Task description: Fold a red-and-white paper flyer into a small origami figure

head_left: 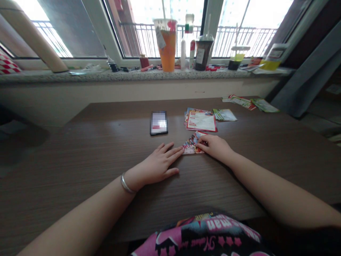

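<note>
A small folded sheet of colourful printed paper [190,145] lies on the brown table between my hands, its outline roughly triangular. My left hand [158,163] rests flat on the tabletop with fingers spread, one fingertip touching the paper's left corner. On the right side, my right hand [215,146] pinches the paper between thumb and curled fingers. Just beyond it sits a stack of printed sheets [201,121] with red borders. A phone [159,123] lies face up beyond my left hand, its screen blurred.
More printed cards [226,115] lie right of the stack, with further strips [242,102] near the table's far right edge. On the stone windowsill [128,75] stand a tall cup of orange drink [167,49], a dark drink cup [203,53], bottles and pens.
</note>
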Motion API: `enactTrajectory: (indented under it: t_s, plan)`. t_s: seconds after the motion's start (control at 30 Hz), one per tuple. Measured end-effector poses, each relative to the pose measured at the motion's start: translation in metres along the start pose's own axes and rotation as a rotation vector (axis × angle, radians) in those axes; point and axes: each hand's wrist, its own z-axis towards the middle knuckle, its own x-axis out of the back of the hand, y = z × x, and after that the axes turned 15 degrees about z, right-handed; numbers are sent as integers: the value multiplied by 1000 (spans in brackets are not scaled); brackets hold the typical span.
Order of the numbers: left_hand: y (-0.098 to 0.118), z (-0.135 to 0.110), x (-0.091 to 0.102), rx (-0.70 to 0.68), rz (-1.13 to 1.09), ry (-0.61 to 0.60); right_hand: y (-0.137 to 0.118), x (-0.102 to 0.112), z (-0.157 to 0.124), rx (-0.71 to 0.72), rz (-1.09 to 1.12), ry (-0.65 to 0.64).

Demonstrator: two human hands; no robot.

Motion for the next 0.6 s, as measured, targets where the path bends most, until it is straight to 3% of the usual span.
enactTrajectory:
  t_s: [0.17, 0.37, 0.6]
  plan:
    - [0, 0, 2, 10, 7, 8, 4, 1, 6, -30, -5, -50]
    - [-1, 0, 6, -55, -13, 27, 13, 13, 7, -39, 109, -241]
    - [-1, 0, 5, -73, -8, 37, 13, 18, 4, -48, 83, -250]
